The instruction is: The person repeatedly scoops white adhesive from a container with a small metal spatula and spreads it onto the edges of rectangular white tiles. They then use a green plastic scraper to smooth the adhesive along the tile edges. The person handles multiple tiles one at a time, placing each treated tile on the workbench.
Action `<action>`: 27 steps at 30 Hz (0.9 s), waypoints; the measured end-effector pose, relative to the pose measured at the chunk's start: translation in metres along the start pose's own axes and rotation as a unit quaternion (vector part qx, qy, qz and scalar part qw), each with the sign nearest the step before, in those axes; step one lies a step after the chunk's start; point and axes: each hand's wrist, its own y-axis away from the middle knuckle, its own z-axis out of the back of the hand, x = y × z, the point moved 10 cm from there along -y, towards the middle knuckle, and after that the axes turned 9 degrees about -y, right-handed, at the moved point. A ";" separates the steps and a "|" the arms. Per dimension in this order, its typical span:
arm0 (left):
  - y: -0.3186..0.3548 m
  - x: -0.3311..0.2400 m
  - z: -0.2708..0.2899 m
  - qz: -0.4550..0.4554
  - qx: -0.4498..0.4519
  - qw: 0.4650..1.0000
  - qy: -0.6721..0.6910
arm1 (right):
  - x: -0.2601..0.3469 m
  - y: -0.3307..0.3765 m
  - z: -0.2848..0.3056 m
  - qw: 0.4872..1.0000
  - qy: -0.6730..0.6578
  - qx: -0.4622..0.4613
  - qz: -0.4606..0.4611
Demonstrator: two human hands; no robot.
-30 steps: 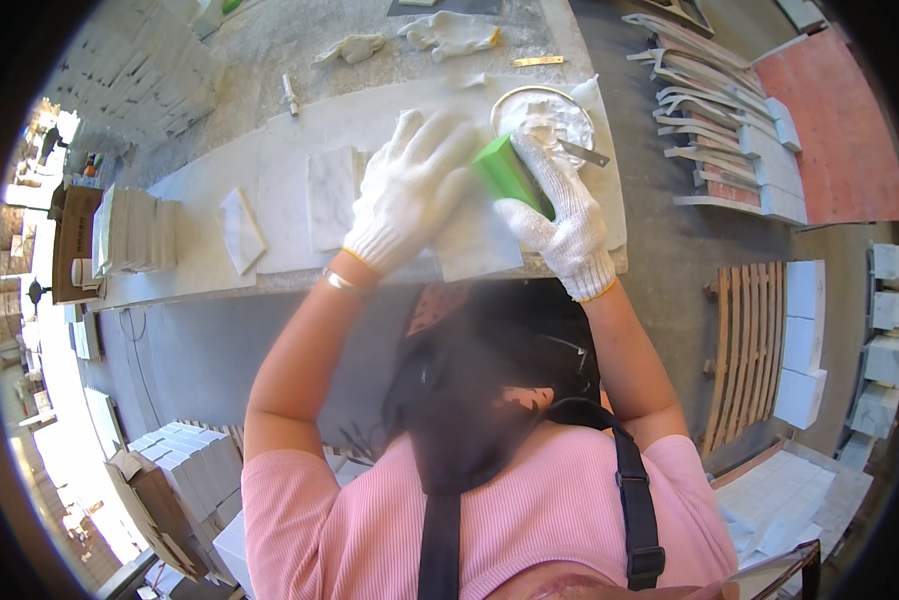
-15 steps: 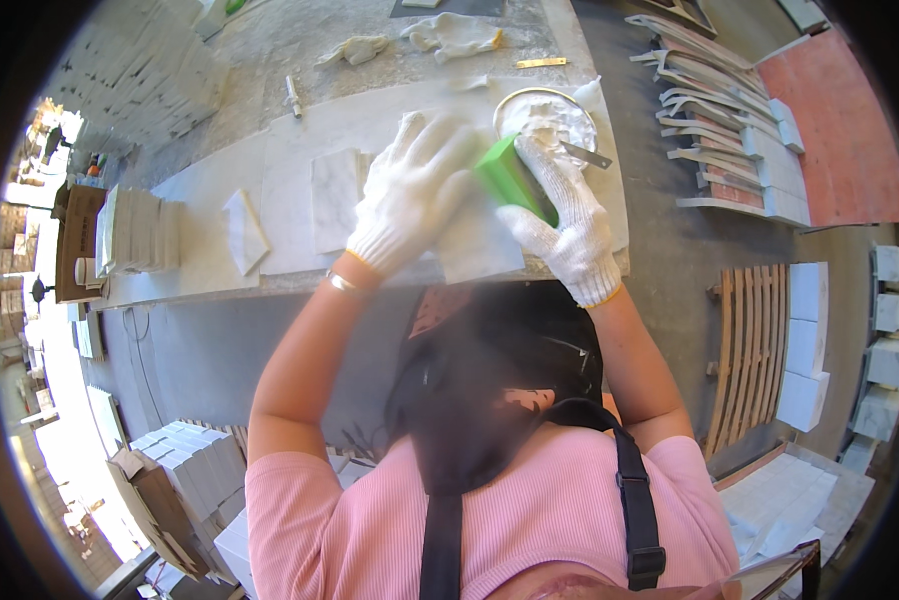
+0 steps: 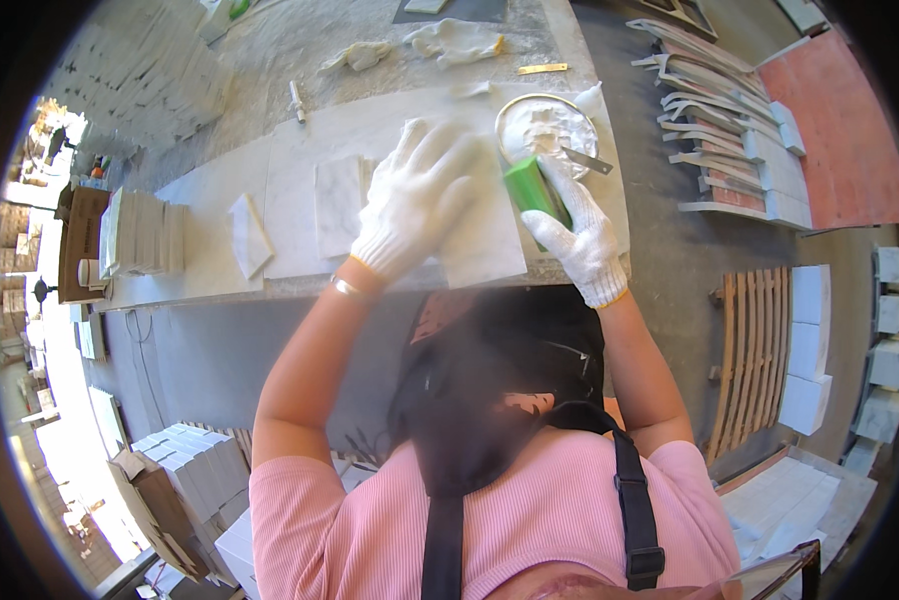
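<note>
My right hand (image 3: 582, 232), in a white knitted glove, grips a green rectangular block (image 3: 536, 192) between thumb and fingers. It is just in front of a round tub of white paste (image 3: 542, 122), where a flat metal blade (image 3: 588, 160) rests on the rim. My left hand (image 3: 416, 195), gloved the same way, lies palm down with fingers stretched over a pale slab (image 3: 485, 235); it holds nothing, and its fingers are slightly blurred. Beside it on the left lies a white marble tile (image 3: 338, 205) with grey veins, and farther left a cut tile piece (image 3: 251, 236).
A stack of tiles (image 3: 142, 232) stands at the table's left end, next to a cardboard box (image 3: 83, 240). Spare gloves (image 3: 454, 40), a brass-coloured strip (image 3: 543, 69) and a marker-like stick (image 3: 297, 101) lie farther back. Wooden pallets (image 3: 748, 355) stand on the floor at right.
My right hand has moved right and a little nearer to me with the green block, away from my left hand. My left hand stays in nearly the same place.
</note>
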 end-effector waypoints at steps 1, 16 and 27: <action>0.001 0.000 0.000 -0.002 -0.005 1.000 0.008 | -0.011 0.008 0.003 0.999 0.025 0.019 -0.036; 0.003 0.003 -0.002 0.002 -0.011 1.000 -0.009 | 0.014 0.019 -0.002 0.953 0.290 0.047 0.075; 0.003 0.004 -0.002 0.009 -0.008 1.000 0.002 | 0.057 0.053 -0.013 0.962 0.170 0.107 0.187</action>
